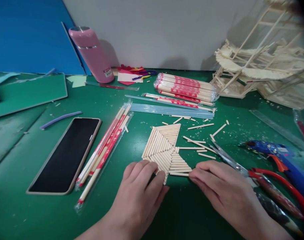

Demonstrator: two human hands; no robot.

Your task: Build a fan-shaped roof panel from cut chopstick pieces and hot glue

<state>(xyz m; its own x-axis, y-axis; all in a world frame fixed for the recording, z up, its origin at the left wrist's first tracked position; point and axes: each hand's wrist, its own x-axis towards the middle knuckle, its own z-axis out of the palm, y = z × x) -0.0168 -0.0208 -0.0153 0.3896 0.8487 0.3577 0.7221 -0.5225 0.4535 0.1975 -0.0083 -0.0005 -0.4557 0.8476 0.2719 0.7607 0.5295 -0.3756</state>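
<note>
A flat panel of short wooden sticks (158, 143), laid in slanting rows that meet near its middle, lies on the green table. My left hand (141, 190) curls its fingers and thumb around the panel's near left corner and grips it there. Along the near right edge lies a single short stick (179, 174). Its right end is pinched between the fingertips of my right hand (217, 181). Loose stick pieces (200, 126) are scattered just beyond and to the right of the panel. Open-bladed scissors (229, 160) with red handles rest beside my right hand.
A blue glue gun (272, 148) lies at the right. Wrapped chopsticks (105, 146) and a phone (64, 156) are on the left. Behind stand a pink bottle (94, 55), a chopstick bundle (185, 87) and a wooden stick model (262, 66). Clear blue glue sticks (172, 110) lie mid-table.
</note>
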